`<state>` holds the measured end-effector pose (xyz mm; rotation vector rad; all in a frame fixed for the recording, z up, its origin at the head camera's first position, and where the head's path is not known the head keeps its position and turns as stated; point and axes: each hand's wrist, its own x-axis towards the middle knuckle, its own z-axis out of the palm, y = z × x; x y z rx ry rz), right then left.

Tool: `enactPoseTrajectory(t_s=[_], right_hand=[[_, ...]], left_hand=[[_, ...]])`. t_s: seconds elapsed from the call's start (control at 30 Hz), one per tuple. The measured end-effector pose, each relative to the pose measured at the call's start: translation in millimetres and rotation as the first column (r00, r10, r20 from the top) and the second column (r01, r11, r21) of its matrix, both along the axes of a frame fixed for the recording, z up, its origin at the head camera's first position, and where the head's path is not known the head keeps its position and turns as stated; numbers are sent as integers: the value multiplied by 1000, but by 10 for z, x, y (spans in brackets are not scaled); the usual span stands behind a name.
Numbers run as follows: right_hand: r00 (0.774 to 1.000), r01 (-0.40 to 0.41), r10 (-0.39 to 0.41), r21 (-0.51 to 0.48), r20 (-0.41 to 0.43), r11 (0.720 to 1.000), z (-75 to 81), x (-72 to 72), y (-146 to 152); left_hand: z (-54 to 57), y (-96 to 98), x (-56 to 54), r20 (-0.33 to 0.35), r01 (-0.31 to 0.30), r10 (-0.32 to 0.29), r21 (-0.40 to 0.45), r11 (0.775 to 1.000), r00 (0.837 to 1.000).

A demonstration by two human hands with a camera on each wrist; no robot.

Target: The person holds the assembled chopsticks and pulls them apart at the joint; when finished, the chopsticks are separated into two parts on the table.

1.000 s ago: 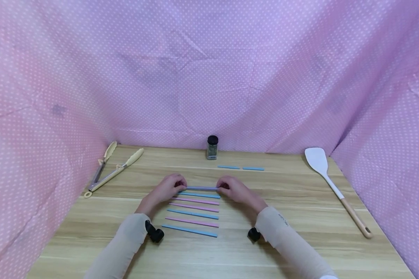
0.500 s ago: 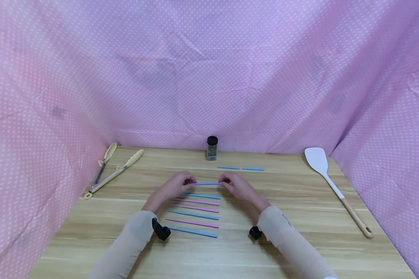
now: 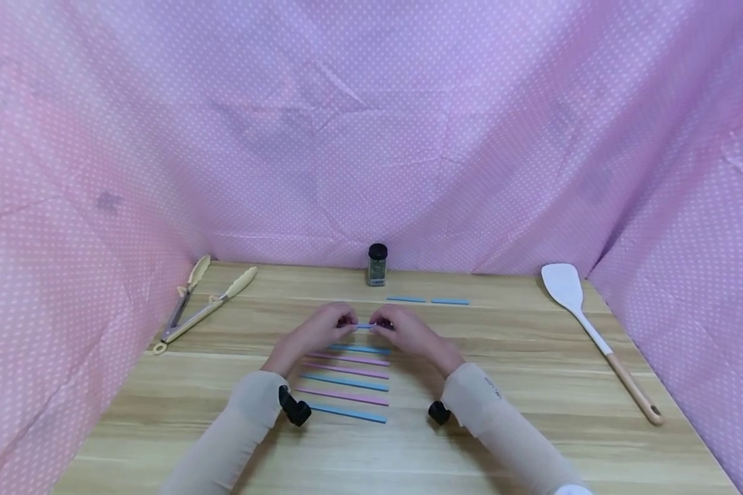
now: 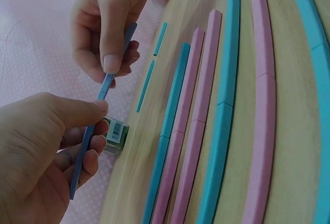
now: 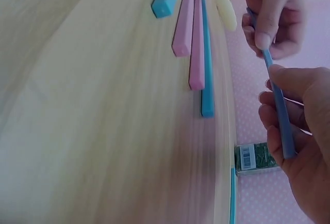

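Note:
My left hand and right hand pinch the two ends of a slim bluish-purple stick between thumbs and fingers. They hold it above the table, beyond the row of sticks, with the fingertips close together. A thin line crosses the stick between the thumbs in the left wrist view. Nearer to me, several longer sticks lie roughly parallel, among them a blue stick and a pink stick. Two short blue pieces, a left one and a right one, lie end to end farther back.
A black-capped spice jar stands at the table's back edge. Spread tongs lie at the left. On the right is a white spatula with a wooden handle. Pink dotted cloth hangs around the wooden table.
The stick has risen off the table, up from behind the row. Both hands have moved closer together along it, leaving only a short stretch showing between them.

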<state>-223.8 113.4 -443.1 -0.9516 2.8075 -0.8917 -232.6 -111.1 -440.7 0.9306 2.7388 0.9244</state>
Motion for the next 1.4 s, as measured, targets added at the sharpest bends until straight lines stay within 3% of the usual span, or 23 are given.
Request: enactPoseTrajectory(t_s=[0.2,0.43,0.53,0.7,0.8,0.9,1.13,1.3,1.4], right_hand=[[1000,12,-12,3,17,1000,-16,-7,-48],[1000,2,-2,0,4,1000,-11,-18,-22],[1000,22,-22,-22,2,1000,-41,-60,125],[989,144,-140,-78,54,987,-49,-116,558],[986,161,-156,-96,61,982,-20,-141,741],[986,166,-162,-100,52,981,-19,-164,822],[982,187,-184,-99,45,977,-106,-161,978],[970,240,-233,-115,67,964,-192,-172,1176],[965,262,-259,-104,40,960,-238,-185,1294]], left_hand=[[-4,34,0,17,-15,15,-12,1000,1000],[-13,15,-35,-20,-1,1,-1,1000,1000],[-32,-146,-82,-50,-16,18,40,999,999],[-98,-614,-173,-72,-153,164,144,978,984],[-118,-737,-211,-64,-174,184,142,975,981],[-129,-654,-214,-49,-162,168,100,982,985],[-140,-253,-222,2,-142,142,36,989,990],[-164,27,-277,21,-147,146,37,988,989],[-185,196,-309,39,-160,158,60,985,987]])
